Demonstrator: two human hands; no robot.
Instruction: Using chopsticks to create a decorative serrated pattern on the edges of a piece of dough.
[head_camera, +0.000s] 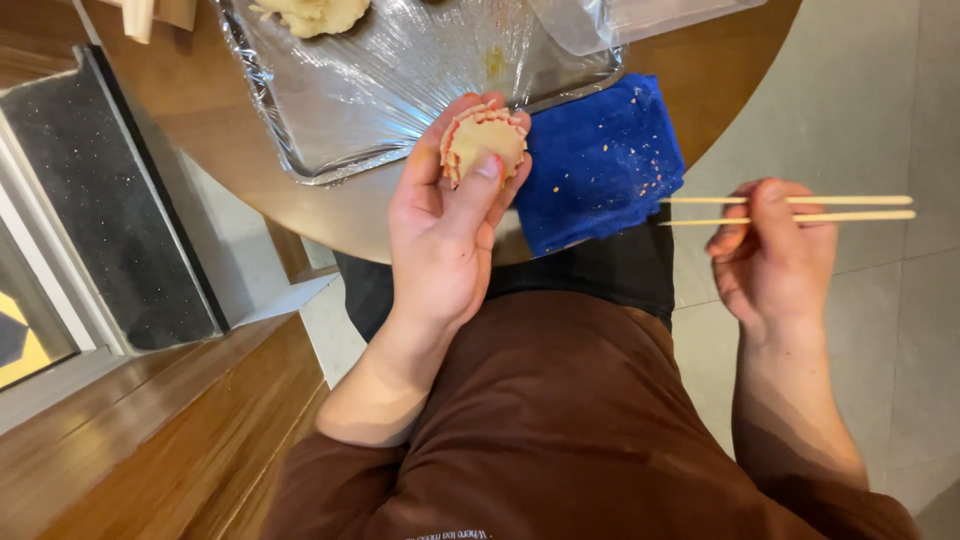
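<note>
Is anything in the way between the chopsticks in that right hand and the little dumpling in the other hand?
Nothing visible blocks it. The right hand holds the chopsticks off to the side, tips toward the dumpling in the left hand. Only the blue cloth lies beneath that gap, flat on the table.

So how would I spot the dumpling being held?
Find the round wooden table with the foil tray. At its near edge, by the blue cloth, the left hand cups one dumpling. Unlike the dough lump on the tray, it has a pleated rim.
</note>
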